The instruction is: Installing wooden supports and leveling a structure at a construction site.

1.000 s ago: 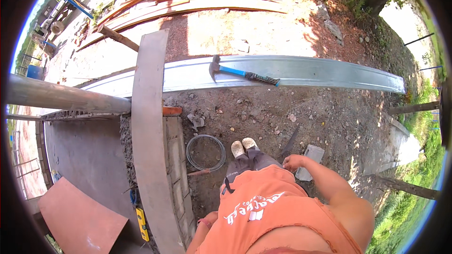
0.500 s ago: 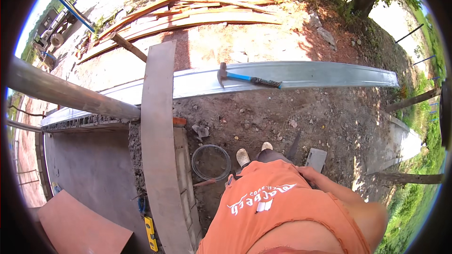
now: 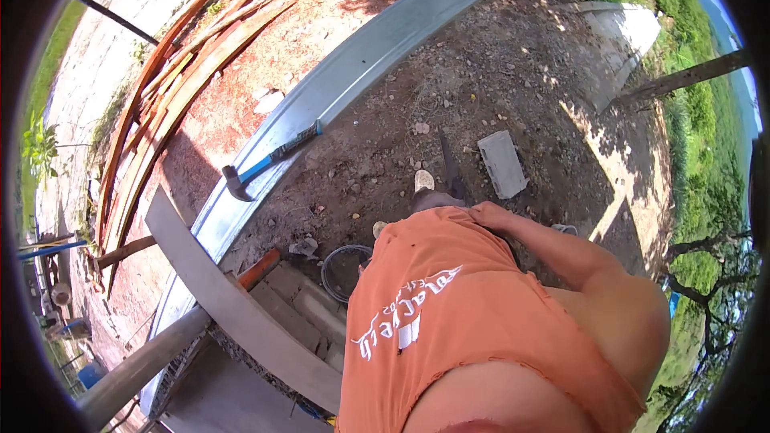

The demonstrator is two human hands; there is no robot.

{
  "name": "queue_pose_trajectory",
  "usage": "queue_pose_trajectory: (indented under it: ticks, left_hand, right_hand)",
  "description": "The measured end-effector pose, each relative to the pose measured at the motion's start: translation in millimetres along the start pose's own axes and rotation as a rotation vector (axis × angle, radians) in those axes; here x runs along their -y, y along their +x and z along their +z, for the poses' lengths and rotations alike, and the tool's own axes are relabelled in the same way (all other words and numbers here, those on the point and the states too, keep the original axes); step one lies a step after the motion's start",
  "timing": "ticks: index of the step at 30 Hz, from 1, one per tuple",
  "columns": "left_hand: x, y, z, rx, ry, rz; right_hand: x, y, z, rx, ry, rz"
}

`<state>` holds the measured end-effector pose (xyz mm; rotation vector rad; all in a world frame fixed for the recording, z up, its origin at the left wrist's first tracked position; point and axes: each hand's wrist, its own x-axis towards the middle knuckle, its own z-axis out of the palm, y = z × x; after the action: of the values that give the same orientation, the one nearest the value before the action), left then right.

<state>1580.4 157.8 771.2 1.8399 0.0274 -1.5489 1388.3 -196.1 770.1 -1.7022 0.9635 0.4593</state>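
Note:
My right hand [image 3: 486, 215] rests at the hem of my orange shirt [image 3: 473, 289], by my hip, its fingers mostly hidden against the cloth. My left hand is out of sight behind my body. Ahead of me, a claw hammer [image 3: 255, 169] with a blue and black handle lies across a long galvanized metal channel [image 3: 377, 36]. Beside my left side, a coil of wire [image 3: 324, 271] sits on the ground, partly covered by the shirt. A grey concrete block [image 3: 503, 164] lies on the dirt beyond my right hand.
A long flat board [image 3: 233, 305] spans the low block wall [image 3: 297, 301] at left, next to a thick round pole [image 3: 148, 365]. Reddish timber planks [image 3: 160, 120] are piled at far left. Wooden posts [image 3: 686, 78] stand on the right by the grass.
My view has swung to the right, so the hammer, channel and board appear turned and farther left. My right hand stays at my hip. The yellow level has nearly gone out of sight.

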Motion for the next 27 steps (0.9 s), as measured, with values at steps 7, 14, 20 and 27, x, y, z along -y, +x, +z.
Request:
queue_pose_trajectory:
  ticks: [7, 14, 20, 27]
  left_hand:
    - [-75, -9, -12, -0.009, 0.579, 0.012]
    - [-195, 41, 22, 0.114, 1.116, 0.157]
    - [-320, 114, 88, 0.133, 1.42, 0.381]
    - [-470, 188, 188, 0.244, 1.374, 0.687]
  right_hand:
    - [-3, -11, -61, 0.029, 0.062, 0.076]
    - [-62, -27, -111, -0.101, 0.148, 0.166]
    - [-91, -9, -124, -0.368, 0.018, 0.202]
    - [-107, 15, -171, -0.625, 0.611, 0.256]
